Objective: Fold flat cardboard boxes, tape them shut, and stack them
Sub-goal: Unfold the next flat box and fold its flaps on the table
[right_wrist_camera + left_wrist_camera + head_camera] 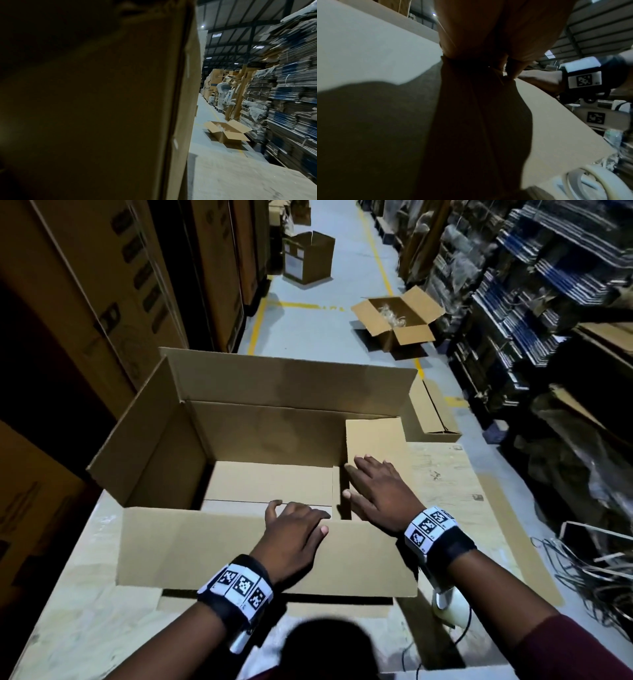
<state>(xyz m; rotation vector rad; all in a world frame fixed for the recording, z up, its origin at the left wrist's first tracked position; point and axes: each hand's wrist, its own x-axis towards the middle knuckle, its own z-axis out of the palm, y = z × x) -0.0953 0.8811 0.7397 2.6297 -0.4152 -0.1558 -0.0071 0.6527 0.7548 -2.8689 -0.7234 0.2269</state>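
Observation:
A large brown cardboard box [260, 433] stands open on the plywood worktable [455, 484], its four top flaps up. My left hand [291, 529] grips the top edge of the near long flap [205, 549], fingers curled over it and thumb on the outer face. My right hand [373, 491] lies flat with straight fingers against the right short flap [373, 440], which leans inward. In the left wrist view the palm [488, 33] sits on the flap [368, 47]. Dark cardboard [102, 108] fills most of the right wrist view, hiding the fingers.
A tape roll [590, 182] lies near the box. Another flat carton [431, 412] lies behind the box. On the aisle floor sit an open box [397, 320] and a taller one [308, 258]. Stacked flat cardboard [548, 285] lines the right, tall cartons [85, 285] the left.

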